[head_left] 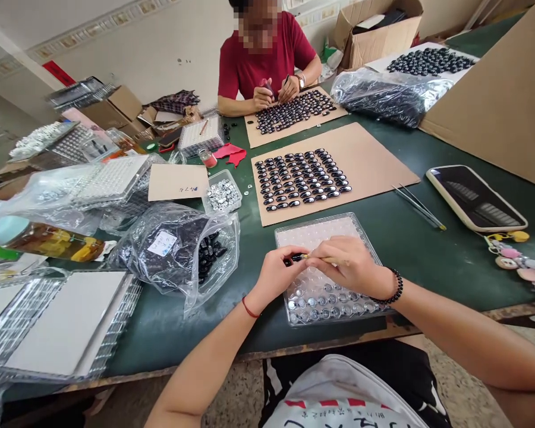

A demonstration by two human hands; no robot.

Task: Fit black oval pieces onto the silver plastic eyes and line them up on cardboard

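Note:
Over a clear plastic tray (334, 223) my left hand (277, 270) pinches a small glossy black piece (298, 257). My right hand (356, 264) is closed round a thin, light wooden-looking stick (339, 260), its tip touching or very near the black piece. Fingers hide part of both. Round clear and silvery pieces (327, 309) fill the tray's near rows. Just beyond lies a cardboard sheet (378, 160) bearing rows of black oval pieces with pale centres (301, 178).
To the left are an open bag of black pieces (160, 255), a tub of small metal parts (223, 193) and stacked trays (66, 321). Tweezers (419, 207) and a phone (477, 199) lie right. Opposite, a co-worker (263, 65) handles pieces on another cardboard sheet (267, 139).

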